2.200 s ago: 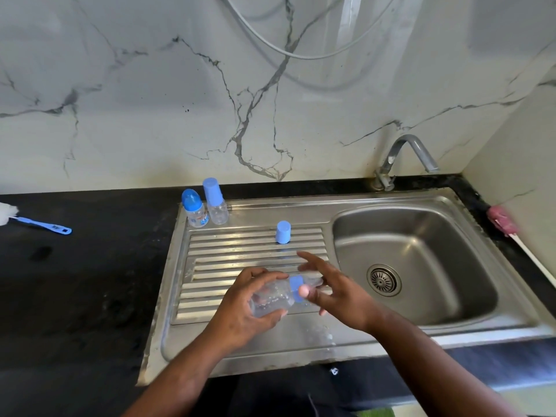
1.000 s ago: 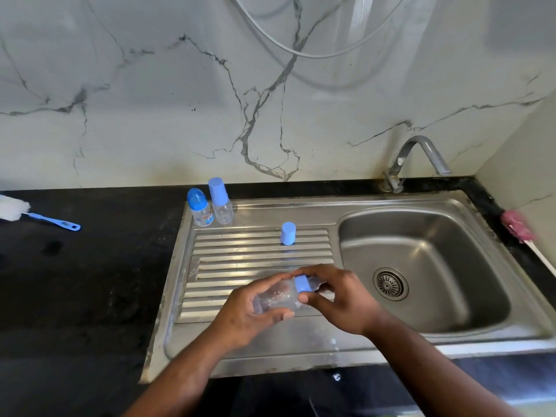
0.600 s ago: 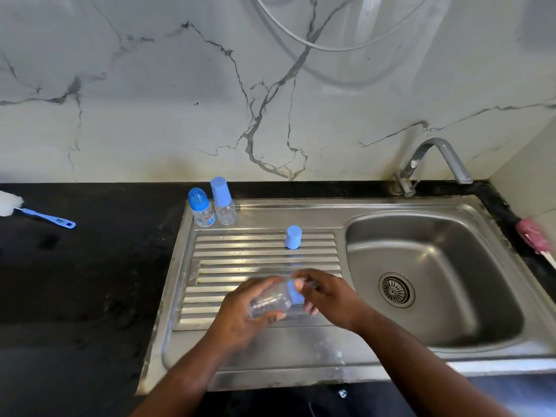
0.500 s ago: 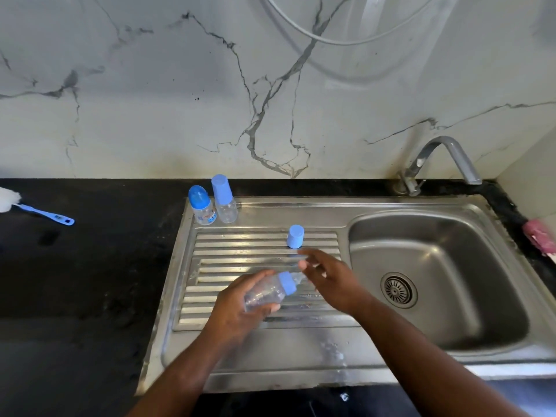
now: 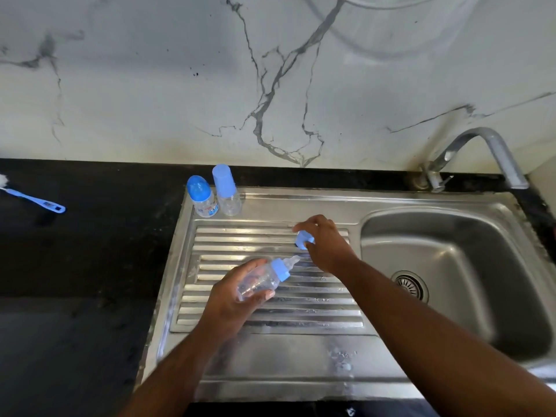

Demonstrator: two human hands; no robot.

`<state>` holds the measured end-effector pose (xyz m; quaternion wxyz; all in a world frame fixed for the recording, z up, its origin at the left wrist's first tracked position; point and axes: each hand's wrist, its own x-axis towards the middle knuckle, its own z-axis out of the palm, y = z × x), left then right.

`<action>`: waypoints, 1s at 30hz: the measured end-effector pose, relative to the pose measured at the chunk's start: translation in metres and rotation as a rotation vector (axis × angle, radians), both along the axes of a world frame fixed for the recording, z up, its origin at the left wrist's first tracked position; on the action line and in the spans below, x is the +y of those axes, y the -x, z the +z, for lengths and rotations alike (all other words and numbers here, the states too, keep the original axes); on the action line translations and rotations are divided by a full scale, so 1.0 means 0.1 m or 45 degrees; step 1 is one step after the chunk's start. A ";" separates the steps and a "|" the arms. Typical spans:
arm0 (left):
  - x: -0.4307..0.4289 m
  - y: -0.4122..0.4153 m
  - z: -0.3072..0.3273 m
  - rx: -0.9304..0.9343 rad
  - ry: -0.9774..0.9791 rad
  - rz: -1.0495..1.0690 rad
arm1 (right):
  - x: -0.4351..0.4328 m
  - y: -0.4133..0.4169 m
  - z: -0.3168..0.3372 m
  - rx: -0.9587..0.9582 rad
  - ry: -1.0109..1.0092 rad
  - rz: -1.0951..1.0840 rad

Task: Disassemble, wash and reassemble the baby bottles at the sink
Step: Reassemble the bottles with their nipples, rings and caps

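Left hand (image 5: 231, 299): grip clamped round the clear bottle (image 5: 258, 282), held tilted just above the drainboard (image 5: 270, 314). Blue collar (image 5: 281, 269) is on and the teat (image 5: 293, 261) is bare, pointing up-right.

Change: half a second back the right hand (image 5: 326, 246) was at the collar. Now it's off the bottle and at the loose blue cap (image 5: 301, 239) further up the drainboard, grip pinched on it. Can't tell if the cap is lifted or still on the ribs.

My read: collar is done and capping is next, so this bottle is nearly reassembled. The cap needs to go straight down over the teat.

Behind, the short capped bottle (image 5: 202, 195) and tall capped bottle (image 5: 226, 191) stand upright side by side at the drainboard's back-left corner. No water visible from the tap (image 5: 481, 145). The brush (image 5: 36, 200) lies well apart on the black worktop (image 5: 90, 251), far left.
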<state>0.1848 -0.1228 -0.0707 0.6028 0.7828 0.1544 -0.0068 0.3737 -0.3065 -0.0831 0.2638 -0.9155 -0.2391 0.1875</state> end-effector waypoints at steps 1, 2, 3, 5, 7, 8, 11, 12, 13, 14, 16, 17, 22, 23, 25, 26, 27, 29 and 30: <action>0.01 -0.01 0.01 0.001 -0.006 -0.001 | -0.02 -0.01 0.00 0.010 -0.053 -0.049; 0.01 -0.01 0.01 0.004 -0.004 0.005 | -0.05 -0.01 0.02 0.007 -0.117 -0.099; 0.01 -0.02 0.01 0.007 0.005 0.011 | -0.08 0.00 0.05 -0.001 -0.188 -0.150; 0.01 -0.02 0.02 0.013 0.038 0.022 | -0.17 0.04 0.13 0.010 -0.327 -0.253; 0.00 -0.02 0.04 0.018 0.067 0.020 | -0.29 0.13 0.23 0.063 -0.449 -0.330; 0.00 -0.02 0.04 0.015 0.069 0.017 | -0.35 0.19 0.27 0.110 -0.504 -0.358; -0.06 0.02 0.09 0.000 0.104 0.006 | -0.55 0.41 0.40 0.267 -0.704 -0.343; -0.08 0.02 0.11 -0.001 0.114 -0.001 | -0.60 0.47 0.40 0.306 -0.757 -0.317; -0.11 0.04 0.12 -0.004 0.119 -0.015 | -0.65 0.54 0.42 0.340 -0.784 -0.287; -0.14 0.06 0.14 -0.011 0.126 -0.030 | -0.69 0.60 0.44 0.352 -0.790 -0.259; -0.20 0.10 0.18 -0.022 0.132 -0.052 | -0.76 0.71 0.47 0.351 -0.756 -0.226; -0.22 0.12 0.19 -0.027 0.128 -0.064 | -0.79 0.76 0.50 0.351 -0.737 -0.217; -0.35 0.24 0.23 -0.060 0.107 -0.119 | -0.88 0.96 0.59 0.366 -0.682 -0.135; -0.37 0.26 0.25 -0.071 0.083 -0.125 | -0.88 0.99 0.61 0.369 -0.677 -0.130; -0.39 0.30 0.28 -0.097 0.041 -0.133 | -0.89 1.05 0.64 0.380 -0.677 -0.137; -0.40 0.32 0.31 -0.102 0.035 -0.137 | -0.90 1.08 0.65 0.377 -0.671 -0.143; -0.40 0.34 0.32 -0.106 0.034 -0.144 | -0.90 1.10 0.66 0.375 -0.669 -0.144; -0.41 0.37 0.36 -0.116 0.013 -0.150 | -0.91 1.14 0.67 0.344 -0.648 -0.148; -0.42 0.39 0.38 -0.126 -0.010 -0.146 | -0.92 1.16 0.68 0.337 -0.633 -0.155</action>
